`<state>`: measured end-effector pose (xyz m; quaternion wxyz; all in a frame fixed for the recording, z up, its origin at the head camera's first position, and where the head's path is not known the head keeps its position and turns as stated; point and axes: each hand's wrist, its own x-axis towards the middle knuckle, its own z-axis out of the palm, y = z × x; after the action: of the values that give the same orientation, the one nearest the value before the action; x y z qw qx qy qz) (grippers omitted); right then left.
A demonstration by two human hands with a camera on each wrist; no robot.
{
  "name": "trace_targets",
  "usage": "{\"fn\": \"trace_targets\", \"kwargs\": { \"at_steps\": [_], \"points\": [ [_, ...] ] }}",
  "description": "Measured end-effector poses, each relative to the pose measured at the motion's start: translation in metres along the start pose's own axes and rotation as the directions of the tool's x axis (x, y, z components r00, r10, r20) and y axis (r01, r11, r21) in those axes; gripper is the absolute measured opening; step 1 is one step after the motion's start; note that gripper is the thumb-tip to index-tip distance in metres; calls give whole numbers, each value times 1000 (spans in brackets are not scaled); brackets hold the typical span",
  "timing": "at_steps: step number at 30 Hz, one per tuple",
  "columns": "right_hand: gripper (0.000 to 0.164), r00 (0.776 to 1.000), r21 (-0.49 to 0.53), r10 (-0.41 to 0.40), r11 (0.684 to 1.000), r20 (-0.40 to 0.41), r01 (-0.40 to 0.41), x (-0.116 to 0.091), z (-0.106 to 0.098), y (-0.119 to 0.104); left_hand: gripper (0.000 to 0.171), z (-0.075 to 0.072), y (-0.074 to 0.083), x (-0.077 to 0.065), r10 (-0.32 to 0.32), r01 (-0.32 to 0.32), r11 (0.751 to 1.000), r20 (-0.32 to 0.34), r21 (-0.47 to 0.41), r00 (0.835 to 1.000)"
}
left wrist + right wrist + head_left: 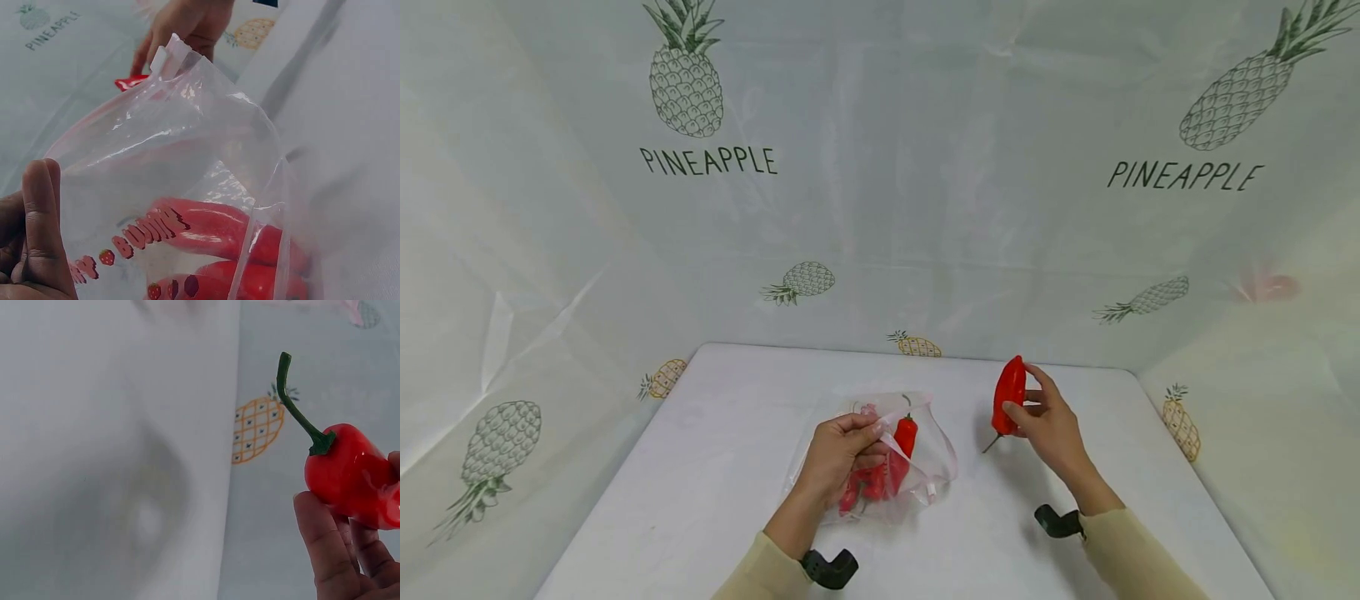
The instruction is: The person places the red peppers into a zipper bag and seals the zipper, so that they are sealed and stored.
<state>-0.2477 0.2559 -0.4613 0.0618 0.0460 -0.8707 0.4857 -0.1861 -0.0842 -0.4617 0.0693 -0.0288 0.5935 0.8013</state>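
Note:
My left hand (842, 454) pinches the edge of a clear zip bag (942, 446) with a pink rim, on the white table. Several red peppers (906, 435) lie inside, and red lettering shows on the plastic in the left wrist view, where a white slider (159, 61) sits at the bag's top corner. To the right, my right hand (1051, 425) holds a glossy red pepper (1009, 393) above the table, between thumb and fingers. Its green stem (290, 403) points down toward the table in the head view.
The white table (700, 467) ends at a straight back edge. Behind it and at both sides hang pale sheets (880, 167) printed with pineapples. A blurred reddish shape (1270, 287) shows at the right sheet. Each wrist wears a black camera mount (830, 570).

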Motion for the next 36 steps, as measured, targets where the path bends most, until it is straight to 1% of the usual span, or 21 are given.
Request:
{"fn": "trace_targets", "kwargs": {
  "at_steps": [6, 10, 19, 24, 30, 36],
  "points": [
    [82, 1000, 59, -8, 998, -17, 9, -7, 5, -14, 33, 1, 0, -1, 12, -12, 1000, 5, 1, 1000],
    [85, 1000, 94, -9, 996, -26, 11, -14, 14, -23, 32, 1, 1, -1, 12, -11, 1000, 1, -4, 1000],
    [87, 999, 170, -5, 985, -47, 13, -36, 46, -40, 30, 2, 0, 0, 16, -16, 1000, -9, 2, 1000],
    [89, 999, 157, -9, 987, -43, 15, -46, 63, -44, 28, 4, 1, -1, 20, -20, 1000, -12, 0, 1000],
    [89, 1000, 146, 25, 989, 1, -25, -53, 78, -48, 26, 7, 1, -1, 22, -22, 1000, -10, 2, 1000],
    [84, 997, 162, 30, 986, 71, -41, -58, 89, -55, 27, 8, 0, 0, 37, -37, 999, -5, 25, 999]
  ]
}}
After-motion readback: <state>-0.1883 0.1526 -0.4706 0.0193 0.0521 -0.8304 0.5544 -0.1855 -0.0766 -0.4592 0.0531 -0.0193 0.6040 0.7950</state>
